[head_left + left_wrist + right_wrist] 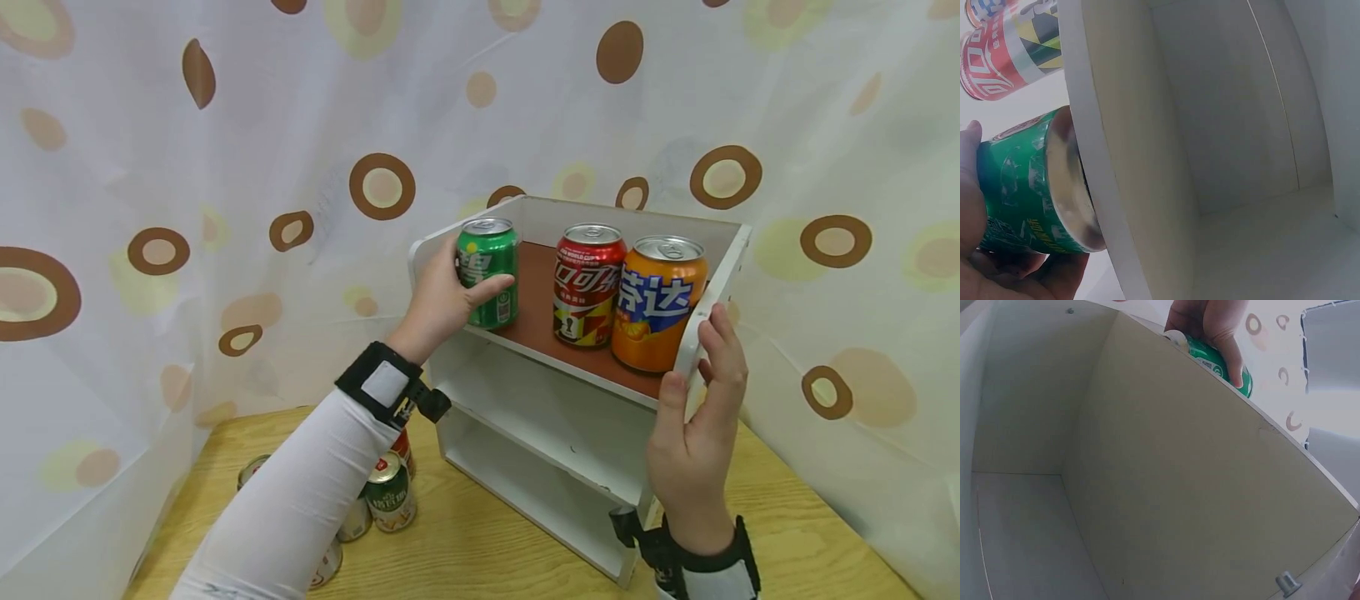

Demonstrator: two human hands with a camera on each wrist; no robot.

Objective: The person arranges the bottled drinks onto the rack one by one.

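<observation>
Pinches the green can (491, 254) in the left hand (442, 302) near frame centre, at the top front edge of the white shelf (540, 396), lid up, long axis nearly vertical. Rests the right hand (697, 433), fingers loosely extended, against the shelf's side at centre right, near the orange can (660, 312).

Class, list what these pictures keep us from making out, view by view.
Head view: full number of tabletop cans, some hidden by the left sleeve.
Left wrist view: part of the orange can, cut off by the top edge.
Right wrist view: part of the green can, behind the shelf.
</observation>
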